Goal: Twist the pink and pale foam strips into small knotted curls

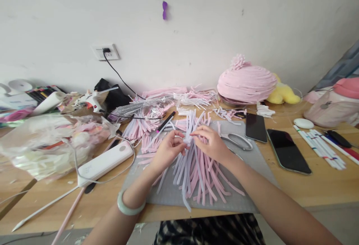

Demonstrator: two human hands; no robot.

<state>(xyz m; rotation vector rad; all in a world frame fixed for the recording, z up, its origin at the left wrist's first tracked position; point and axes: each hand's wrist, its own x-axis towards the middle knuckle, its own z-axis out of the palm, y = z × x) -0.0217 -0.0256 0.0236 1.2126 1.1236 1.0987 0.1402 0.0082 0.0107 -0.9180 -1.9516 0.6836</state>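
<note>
Both my hands meet over a grey mat [241,196] at the middle of the table. My left hand [173,148] pinches a small pale lilac piece [188,139] between thumb and fingertips. From the right, my right hand [209,143] has its thumb and forefinger closed on the same piece. Under the hands a loose pile of lilac strips [182,170] and pink strips [207,185] fans out toward the mat's front edge. A pair of silver scissors [238,141] lies just right of my right hand.
Two phones [256,127] [288,150] and several markers [319,147] lie at the right. A pink domed object [246,84] stands behind. At the left are a white power bank [105,164] with cables, a plastic bag [56,140] and a glue gun [95,101].
</note>
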